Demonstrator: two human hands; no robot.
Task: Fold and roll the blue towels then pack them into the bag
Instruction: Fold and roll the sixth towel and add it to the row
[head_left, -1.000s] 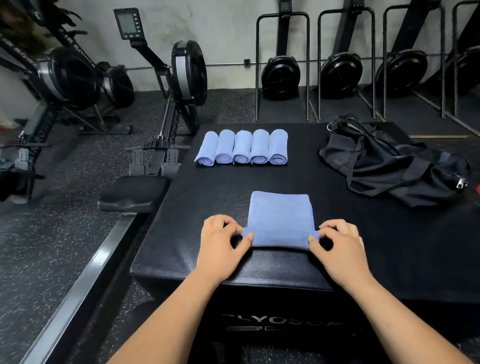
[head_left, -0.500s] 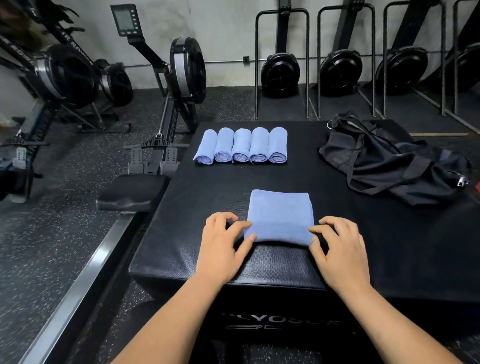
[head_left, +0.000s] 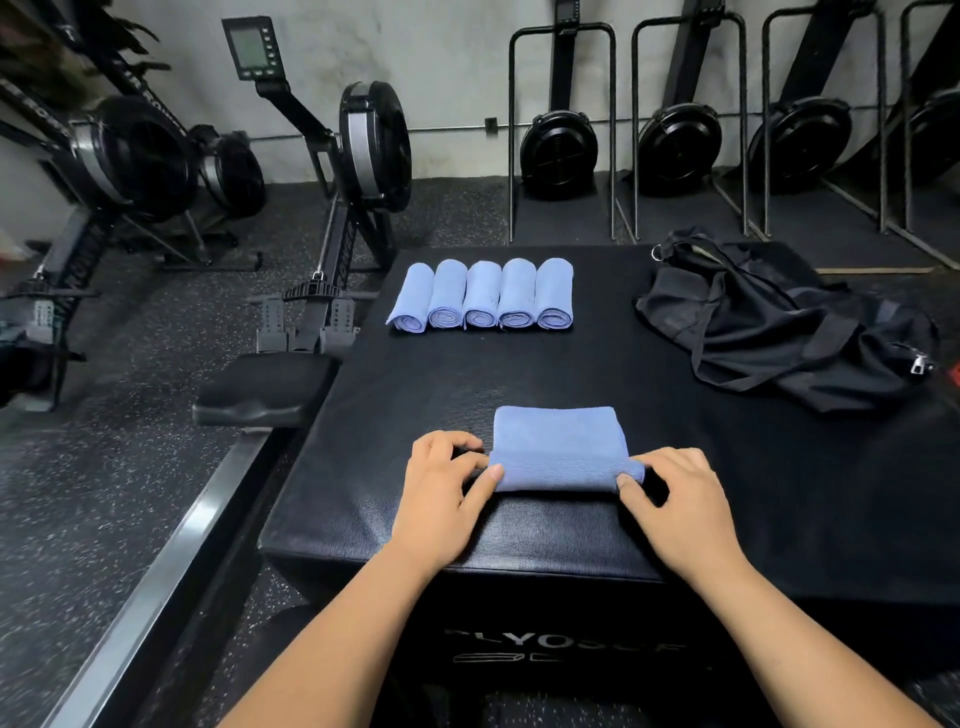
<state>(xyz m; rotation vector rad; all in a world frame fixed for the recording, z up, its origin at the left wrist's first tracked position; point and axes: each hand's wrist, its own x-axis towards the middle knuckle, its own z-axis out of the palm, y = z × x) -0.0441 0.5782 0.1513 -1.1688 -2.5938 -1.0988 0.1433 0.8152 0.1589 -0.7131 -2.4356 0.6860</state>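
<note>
Blue towel (head_left: 558, 447), folded into a flat rectangle, lies low in the middle of the frame, near the front edge of the black padded bench (head_left: 779, 493). The left hand (head_left: 447, 493) pinches its lower left corner between thumb and curled fingers; the right hand (head_left: 675, 499) does the same at the lower right corner, both wrists resting on the bench.

The room is a gym with a pale wall and dark speckled rubber flooring (head_left: 78, 519). At upper left stand three rowing machines (head_left: 358, 156) laid out on the floor, one with a small monitor raised on an arm. Just left of the bench runs a rower rail with a black seat (head_left: 265, 389).

Toward the upper middle of the bench sit five rolled blue towels (head_left: 483, 296) side by side, touching in one row, spiral ends facing the camera. Along the upper right wall, four more rowers (head_left: 558, 145) stand stored upright. At the right of the bench, one black bag (head_left: 779, 332) lies slumped, a zipper pull at its right end.
</note>
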